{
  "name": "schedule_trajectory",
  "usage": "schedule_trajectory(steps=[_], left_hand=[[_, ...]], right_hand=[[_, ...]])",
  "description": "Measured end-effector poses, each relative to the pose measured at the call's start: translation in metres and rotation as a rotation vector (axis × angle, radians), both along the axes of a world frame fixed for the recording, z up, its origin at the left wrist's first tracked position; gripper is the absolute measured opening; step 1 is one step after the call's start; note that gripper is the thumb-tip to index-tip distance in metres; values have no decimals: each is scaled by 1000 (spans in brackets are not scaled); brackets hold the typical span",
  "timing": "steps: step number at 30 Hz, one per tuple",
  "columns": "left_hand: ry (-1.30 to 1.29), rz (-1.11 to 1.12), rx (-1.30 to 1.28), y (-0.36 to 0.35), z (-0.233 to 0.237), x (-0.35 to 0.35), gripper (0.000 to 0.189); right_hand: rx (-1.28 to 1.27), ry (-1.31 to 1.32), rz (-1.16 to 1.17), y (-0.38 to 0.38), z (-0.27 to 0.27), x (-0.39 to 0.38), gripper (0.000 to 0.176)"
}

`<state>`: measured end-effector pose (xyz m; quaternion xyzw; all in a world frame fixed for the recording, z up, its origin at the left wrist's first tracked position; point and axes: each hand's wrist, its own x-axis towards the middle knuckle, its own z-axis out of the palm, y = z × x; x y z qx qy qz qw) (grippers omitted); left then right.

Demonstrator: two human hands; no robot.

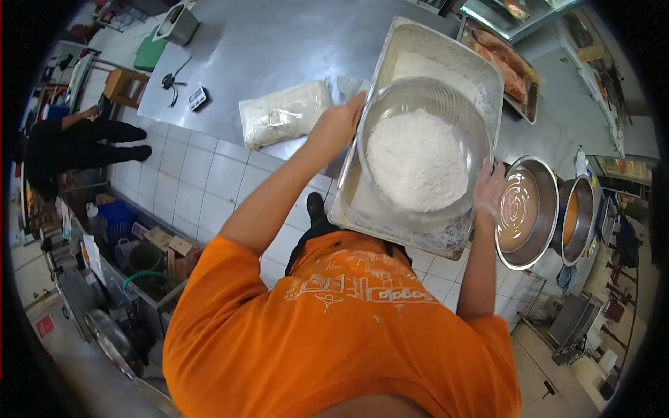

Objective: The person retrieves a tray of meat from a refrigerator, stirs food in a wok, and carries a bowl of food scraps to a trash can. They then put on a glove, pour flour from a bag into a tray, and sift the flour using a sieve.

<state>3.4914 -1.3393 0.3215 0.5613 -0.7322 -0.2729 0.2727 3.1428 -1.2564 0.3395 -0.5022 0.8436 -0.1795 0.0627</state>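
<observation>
Your left hand (340, 124) has its fingers curled over the far-left rim of the bowl (376, 111). The grip is pressed together on the metal. Your right hand (488, 189) sits against the near-right rim, but it is blurred, so I cannot tell whether it clamps the rim or only steadies it.

The bowl carries a high mound of flour (417, 160). You hold it above the tray (446, 49), which lies at the near edge of the desk (279, 42) with its near end jutting past that edge over the floor tiles.

- **Tipping the tray:** any weight you put on the overhanging end could likely tip the tray off the desk.
- **Spilling the flour:** the flour is heaped, so a sharp tilt or shake may send it over the rim. On the near side it would miss the tray and land on you or the floor.
- **Reaching the liquid:** the steel basins (526, 209) of liquid stand just beside your right hand at the desk's right end. A slip there could dust them or knock one.
- **Catching the bag:** the bag (286, 111) lies near your left wrist and could get caught.
</observation>
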Motion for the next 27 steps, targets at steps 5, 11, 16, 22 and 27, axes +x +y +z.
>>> schedule_trajectory(steps=[5, 11, 16, 22, 27], left_hand=[[118, -67, -187, -127, -6, -28, 21], [2, 20, -16, -28, -8, -7, 28], [101, -25, -112, -121, -2, -29, 31], [-53, 104, 73, -18, 4, -12, 37], [46, 118, -59, -83, -4, -28, 35]], right_hand=[[17, 10, 11, -121, -23, -52, 47], [17, -12, -39, -7, -24, -17, 55], [124, 56, -13, -123, -49, -71, 52], [-129, -27, 64, -31, -30, -27, 46], [-24, 53, 54, -101, -37, -42, 42]])
